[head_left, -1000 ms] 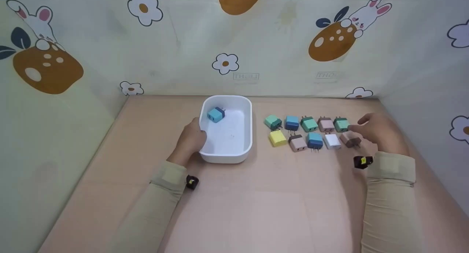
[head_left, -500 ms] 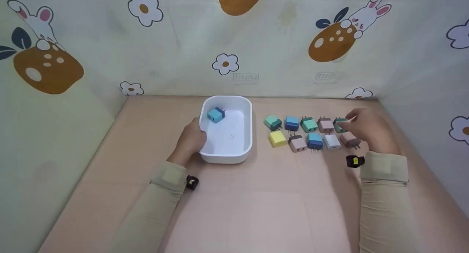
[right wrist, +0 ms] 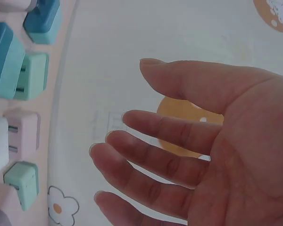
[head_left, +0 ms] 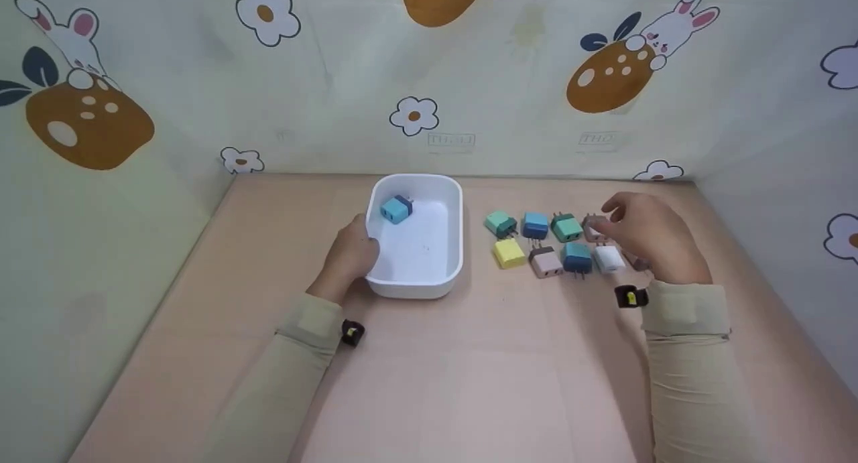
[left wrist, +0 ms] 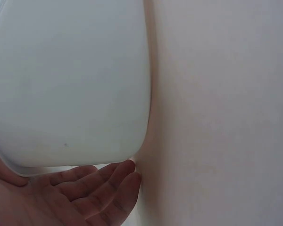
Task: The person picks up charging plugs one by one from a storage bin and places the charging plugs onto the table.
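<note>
My left hand [head_left: 349,252] grips the left rim of a white plastic bin [head_left: 415,291], its fingers along the outer wall in the left wrist view. Inside the bin lies one blue charger plug [head_left: 395,210]. My right hand [head_left: 653,235] hovers over the right end of two rows of charger plugs, fingers spread and holding nothing in the right wrist view. Close by are a pink charger plug [head_left: 592,230] and a white charger plug [head_left: 608,258]. A green charger plug [right wrist: 21,185], hidden behind the hand in the head view, stays at the row's end.
More charger plugs stand between the bin and my right hand: yellow [head_left: 509,254], blue [head_left: 535,226], green [head_left: 567,228] and pink-brown [head_left: 545,262] ones among them. A patterned sheet [head_left: 509,81] walls off the back and sides of the table [head_left: 469,382].
My right hand has moved left across the end of the rows, now covering the green charger plug there and most of the brown one. The left hand and the bin have stayed put.
</note>
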The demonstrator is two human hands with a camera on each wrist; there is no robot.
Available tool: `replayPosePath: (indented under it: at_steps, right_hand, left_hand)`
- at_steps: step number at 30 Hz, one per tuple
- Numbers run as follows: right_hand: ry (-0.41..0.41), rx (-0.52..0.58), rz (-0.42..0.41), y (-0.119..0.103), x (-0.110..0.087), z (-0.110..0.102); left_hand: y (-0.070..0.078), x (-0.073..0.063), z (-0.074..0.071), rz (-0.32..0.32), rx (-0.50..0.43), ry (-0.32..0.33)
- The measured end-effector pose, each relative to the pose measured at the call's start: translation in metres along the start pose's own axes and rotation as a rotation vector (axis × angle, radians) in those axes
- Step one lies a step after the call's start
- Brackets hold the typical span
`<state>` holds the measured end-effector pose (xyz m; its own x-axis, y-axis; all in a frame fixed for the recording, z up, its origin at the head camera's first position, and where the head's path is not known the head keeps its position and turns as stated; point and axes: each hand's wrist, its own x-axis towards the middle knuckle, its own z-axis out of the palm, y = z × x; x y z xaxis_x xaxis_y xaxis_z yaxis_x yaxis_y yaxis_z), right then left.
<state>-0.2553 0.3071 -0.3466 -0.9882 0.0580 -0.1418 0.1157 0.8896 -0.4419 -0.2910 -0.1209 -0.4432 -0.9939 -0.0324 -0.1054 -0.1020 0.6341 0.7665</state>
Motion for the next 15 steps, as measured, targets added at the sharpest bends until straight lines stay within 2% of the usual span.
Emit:
replayPosePath:
  at_steps: [3, 8, 15]
  right_hand:
    - [0.011, -0.002, -0.03, -0.012, -0.002, 0.006]
    - [0.055, -0.048, -0.138, -0.035, -0.005, 0.019]
    - [0.064, -0.074, -0.27, -0.066, -0.009, 0.034]
  left_hand:
    - [0.0, 0.0, 0.0, -0.007, -0.002, 0.002]
    - [0.001, 0.0, -0.001, -0.043, -0.006, -0.006]
    - [0.003, -0.001, 0.0, -0.062, -0.013, -0.012]
